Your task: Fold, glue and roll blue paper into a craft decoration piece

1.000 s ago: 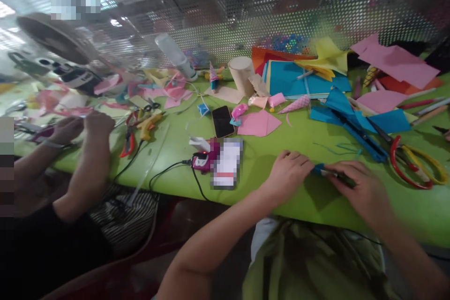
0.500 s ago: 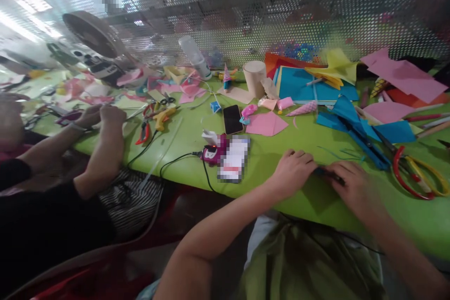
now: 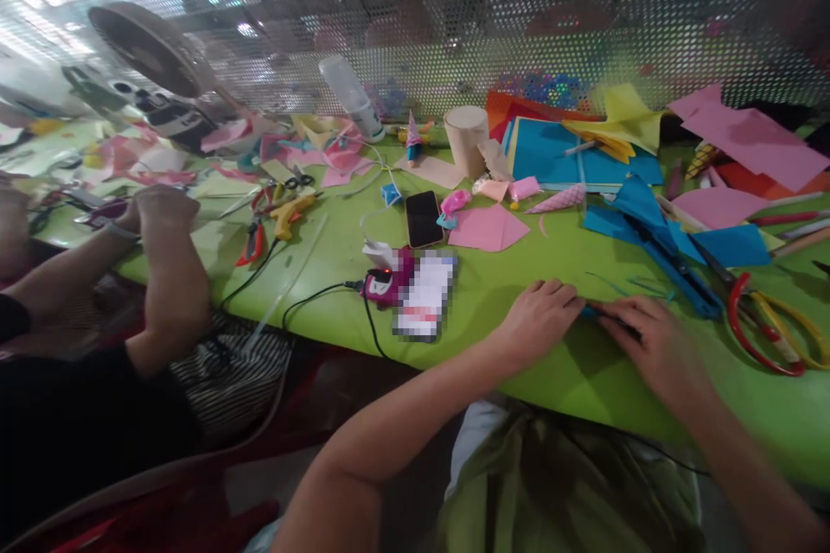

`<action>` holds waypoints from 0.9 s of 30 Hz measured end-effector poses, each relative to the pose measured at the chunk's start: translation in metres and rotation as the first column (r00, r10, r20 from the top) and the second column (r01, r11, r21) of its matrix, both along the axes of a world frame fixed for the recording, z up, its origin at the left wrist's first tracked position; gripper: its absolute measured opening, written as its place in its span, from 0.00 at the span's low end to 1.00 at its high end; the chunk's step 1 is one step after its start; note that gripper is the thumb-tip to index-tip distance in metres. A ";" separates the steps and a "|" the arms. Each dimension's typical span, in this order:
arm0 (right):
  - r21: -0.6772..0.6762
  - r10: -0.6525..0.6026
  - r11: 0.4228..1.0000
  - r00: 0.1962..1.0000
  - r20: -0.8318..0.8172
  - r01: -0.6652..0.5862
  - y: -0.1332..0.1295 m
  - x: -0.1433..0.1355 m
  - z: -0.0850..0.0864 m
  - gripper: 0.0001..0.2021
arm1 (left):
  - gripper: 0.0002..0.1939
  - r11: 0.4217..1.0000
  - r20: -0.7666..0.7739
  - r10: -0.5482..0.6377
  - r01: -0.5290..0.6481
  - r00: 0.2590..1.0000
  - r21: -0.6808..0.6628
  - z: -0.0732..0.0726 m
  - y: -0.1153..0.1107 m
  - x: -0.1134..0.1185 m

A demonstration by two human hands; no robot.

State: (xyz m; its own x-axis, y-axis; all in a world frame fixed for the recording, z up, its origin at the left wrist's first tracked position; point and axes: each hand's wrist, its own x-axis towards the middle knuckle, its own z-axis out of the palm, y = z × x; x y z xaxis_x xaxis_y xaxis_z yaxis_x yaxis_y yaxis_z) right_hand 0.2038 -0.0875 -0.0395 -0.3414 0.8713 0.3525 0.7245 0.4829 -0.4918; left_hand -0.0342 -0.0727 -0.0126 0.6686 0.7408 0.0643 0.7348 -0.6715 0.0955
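My left hand is closed near the table's front edge, its fingertips on one end of a small dark blue piece. My right hand is closed around the other end of that piece, with a dark, thin part showing along the fingers. Most of the piece is hidden by my fingers. Thin blue-green scraps lie just behind my right hand. Farther right are a blue cutter and scissors with red and yellow handles. Blue felt sheets lie by the cutter.
A phone with a lit screen and a magenta power block with cables lie left on the green table. Behind stand a dark phone and a pale roll. Another person's hands work at the left.
The view has shifted slightly. My hands stay together in nearly the same place, with a little more blue showing between them. The other person's forearm has shifted left.
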 end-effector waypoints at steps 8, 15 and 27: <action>0.068 0.039 0.997 0.998 0.042 -0.041 -0.006 -0.002 0.010 0.12 | 0.15 1.000 0.010 -0.001 0.001 1.000 -0.011 -0.001 -0.002 0.000; 0.050 0.031 0.998 0.990 0.136 -0.038 -0.001 -0.005 0.004 0.11 | 0.14 1.000 -0.002 -0.005 0.005 1.000 0.012 0.001 -0.003 0.000; -0.029 0.017 0.999 0.996 0.088 -0.014 0.003 -0.007 0.008 0.12 | 0.13 1.000 0.012 -0.024 0.023 1.000 0.015 0.001 0.002 0.009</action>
State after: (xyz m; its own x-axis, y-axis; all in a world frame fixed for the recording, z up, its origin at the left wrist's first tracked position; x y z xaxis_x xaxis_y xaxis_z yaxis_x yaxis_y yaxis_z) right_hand 0.1968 -0.0844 -0.0317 -0.3834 0.8749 0.2957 0.7581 0.4810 -0.4403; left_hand -0.0255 -0.0706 -0.0111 0.6848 0.7239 0.0834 0.7177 -0.6899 0.0944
